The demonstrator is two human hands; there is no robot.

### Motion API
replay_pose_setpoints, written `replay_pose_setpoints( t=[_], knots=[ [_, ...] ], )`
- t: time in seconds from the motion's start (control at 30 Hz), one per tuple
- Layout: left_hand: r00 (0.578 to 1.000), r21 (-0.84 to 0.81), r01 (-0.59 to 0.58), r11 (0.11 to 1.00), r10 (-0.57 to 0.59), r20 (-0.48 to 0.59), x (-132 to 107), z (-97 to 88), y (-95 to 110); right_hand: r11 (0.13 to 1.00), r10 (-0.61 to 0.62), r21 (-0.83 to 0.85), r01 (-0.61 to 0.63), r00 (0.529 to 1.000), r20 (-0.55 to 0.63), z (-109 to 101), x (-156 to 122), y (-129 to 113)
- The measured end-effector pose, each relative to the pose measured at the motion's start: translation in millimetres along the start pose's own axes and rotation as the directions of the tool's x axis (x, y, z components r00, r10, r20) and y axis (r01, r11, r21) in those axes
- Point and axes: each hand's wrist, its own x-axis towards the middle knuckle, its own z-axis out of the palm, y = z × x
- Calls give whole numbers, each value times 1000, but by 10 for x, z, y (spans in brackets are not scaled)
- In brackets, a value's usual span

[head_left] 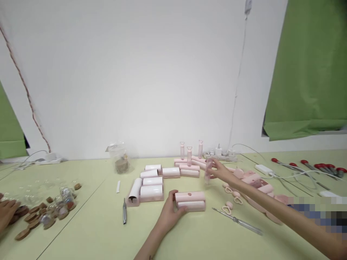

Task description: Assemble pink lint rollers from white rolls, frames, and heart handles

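The left hand (171,210) grips a pink case (191,201), likely light, stiff, best held by its ends; beyond it, the right hand (215,168) pinches a tube (208,172), probably slippery

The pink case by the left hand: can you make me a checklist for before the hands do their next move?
1. Left hand holding the pink case: ok, it grips the left end.
2. Right hand holding the see-through pink piece: ok.
3. See-through pink piece touching the pink case: not ok, they are apart.
4. See-through pink piece empty inside: cannot tell, it is too blurred.
5. Screwdriver away from both hands: ok, it lies to the right of the pink case.
6. Three small pink bottles upright: ok, all standing.
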Motion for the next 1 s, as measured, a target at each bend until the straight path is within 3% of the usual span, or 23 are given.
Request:
replay_pose_setpoints(
  t=[0.17,0.33,0.67,0.8,1.0],
  knots=[
    [1000,-41,20,999,-20,7,-5,-12,39,988,-139,93,121,964,226,282,-195,-319],
    [999,-56,36,998,-35,27,-16,-18,67,980,-200,68,188,943,265,486,-350,-421],
    [1000,-68,5,998,-3,26,-11,-18,-1,974,-225,34,224,935,273,489,-331,-527],
    [1000,-69,17,997,-16,17,-8,-17,13,969,-238,22,244,914,328,445,-356,-534],
    [999,-74,40,996,-39,16,-12,-25,39,947,-229,-124,296,894,385,405,-375,-589]
  ],
)
